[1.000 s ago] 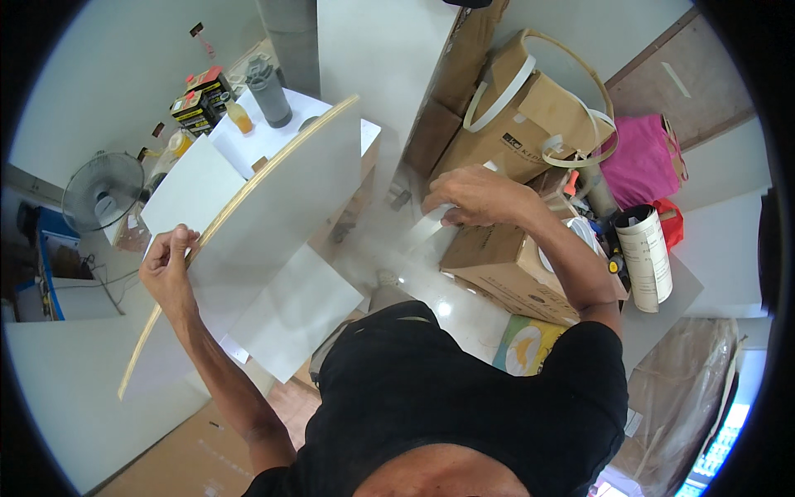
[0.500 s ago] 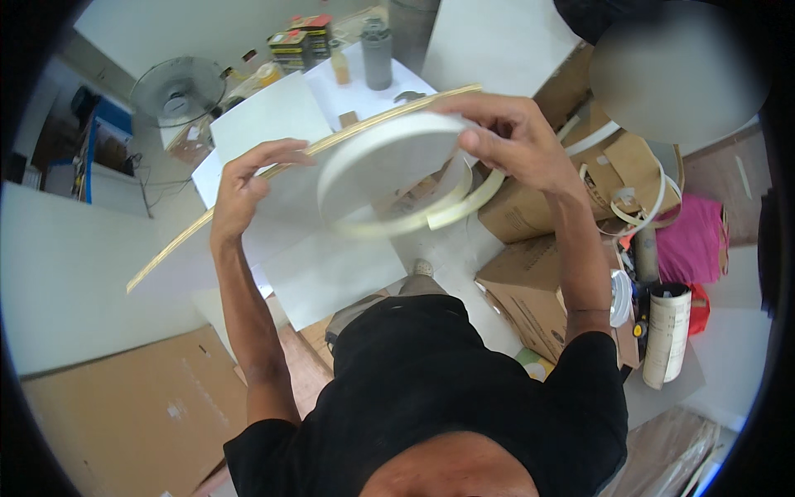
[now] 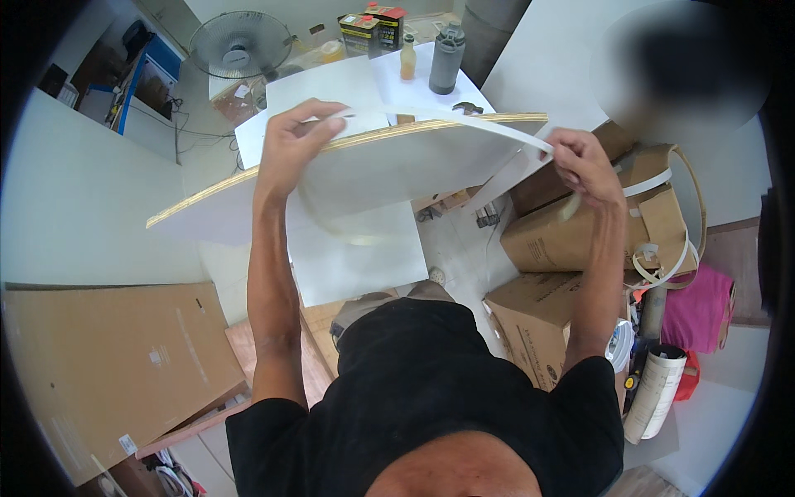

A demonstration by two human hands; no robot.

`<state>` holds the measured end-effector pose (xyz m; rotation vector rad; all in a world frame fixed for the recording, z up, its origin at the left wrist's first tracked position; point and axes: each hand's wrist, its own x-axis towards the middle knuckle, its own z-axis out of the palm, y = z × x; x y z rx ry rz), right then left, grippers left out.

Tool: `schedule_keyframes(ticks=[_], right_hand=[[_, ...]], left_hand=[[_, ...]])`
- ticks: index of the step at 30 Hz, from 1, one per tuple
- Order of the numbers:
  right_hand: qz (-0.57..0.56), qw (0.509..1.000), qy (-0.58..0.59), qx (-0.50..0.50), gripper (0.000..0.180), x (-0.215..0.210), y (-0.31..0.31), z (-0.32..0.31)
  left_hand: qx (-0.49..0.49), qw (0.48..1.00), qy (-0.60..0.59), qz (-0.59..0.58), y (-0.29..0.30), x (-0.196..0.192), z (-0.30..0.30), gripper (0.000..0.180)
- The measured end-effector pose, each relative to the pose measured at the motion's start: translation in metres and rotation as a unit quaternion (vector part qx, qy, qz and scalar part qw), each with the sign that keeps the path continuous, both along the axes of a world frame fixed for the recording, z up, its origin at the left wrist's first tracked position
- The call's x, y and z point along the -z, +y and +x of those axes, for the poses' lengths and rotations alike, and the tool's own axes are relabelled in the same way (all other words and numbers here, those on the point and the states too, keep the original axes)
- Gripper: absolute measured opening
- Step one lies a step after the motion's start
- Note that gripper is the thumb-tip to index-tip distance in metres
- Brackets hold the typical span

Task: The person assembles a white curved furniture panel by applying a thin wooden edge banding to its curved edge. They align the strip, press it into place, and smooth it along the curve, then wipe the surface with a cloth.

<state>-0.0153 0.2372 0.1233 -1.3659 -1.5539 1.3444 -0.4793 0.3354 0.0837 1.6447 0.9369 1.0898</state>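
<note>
I hold a white board [image 3: 389, 166] with a raw plywood edge, tilted up in front of me. My left hand [image 3: 302, 137] grips its upper edge and pins one end of a white edge-banding strip [image 3: 464, 124] there. My right hand [image 3: 584, 166] pinches the strip off the board's right corner and holds it stretched along the edge. A loose loop of the strip [image 3: 331, 224] hangs against the board's face.
Cardboard boxes [image 3: 563, 240] with more strip coils stand at the right. Behind the board is a white table [image 3: 348, 83] with a grey bottle [image 3: 447, 58], a small bottle and cans. A fan [image 3: 240, 41] stands far left, a flat cardboard sheet [image 3: 108, 364] lower left.
The coil of strip held at the board's face has been unrolled; my right hand has moved to the right corner, pulling the strip along the edge. The board is tilted flatter.
</note>
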Motion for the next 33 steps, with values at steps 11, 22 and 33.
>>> schedule_keyframes(ticks=[11,22,33], right_hand=[[-0.056,0.997,-0.025,0.049,0.043,0.063,-0.055,0.11],[0.104,0.937,-0.263,0.203,0.023,-0.011,-0.099,0.239],[-0.005,0.939,-0.307,0.156,0.018,-0.083,-0.124,0.29]], left_hand=[[0.105,0.975,0.194,-0.025,-0.001,-0.018,0.006,0.031],[0.139,0.975,0.147,-0.091,0.013,-0.016,-0.009,0.05],[0.176,0.97,0.155,-0.072,0.017,-0.017,-0.01,0.043]])
